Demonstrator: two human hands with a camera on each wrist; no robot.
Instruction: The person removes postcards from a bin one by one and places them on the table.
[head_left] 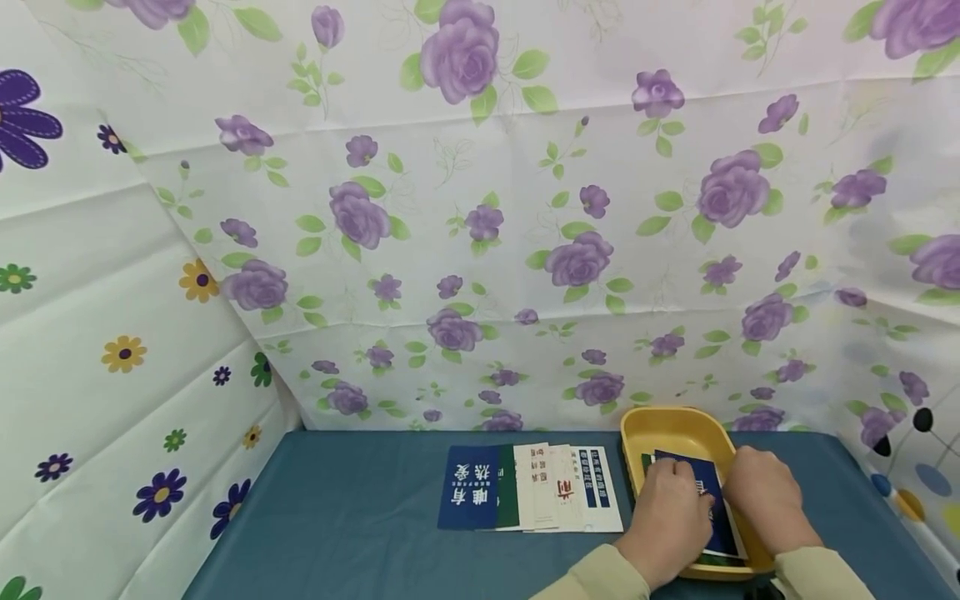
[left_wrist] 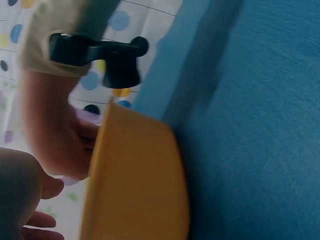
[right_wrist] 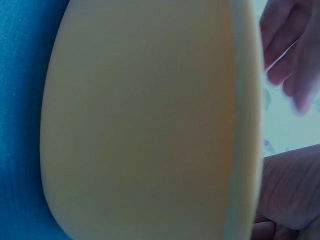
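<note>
A yellow plastic tray (head_left: 671, 417) stands at the table's right side, with a dark blue card (head_left: 723, 525) on top of other cards inside it. My left hand (head_left: 667, 521) is over the card's left part, fingers loosely bent. In the left wrist view its thumb and fingers (left_wrist: 44, 220) are apart, with nothing seen between them. My right hand (head_left: 772, 500) reaches over the tray's right rim, its bent fingers at the card's right edge. Its fingertips are hidden, so whether they pinch the card cannot be told. The tray wall (right_wrist: 145, 120) fills most of the right wrist view.
Left of the tray, an overlapping row of cards lies on the blue-green table (head_left: 360, 508): a blue card (head_left: 468, 492), a green card (head_left: 507, 492), and several pale ones (head_left: 551, 500). A flower-patterned sheet (head_left: 450, 250) hangs behind the table.
</note>
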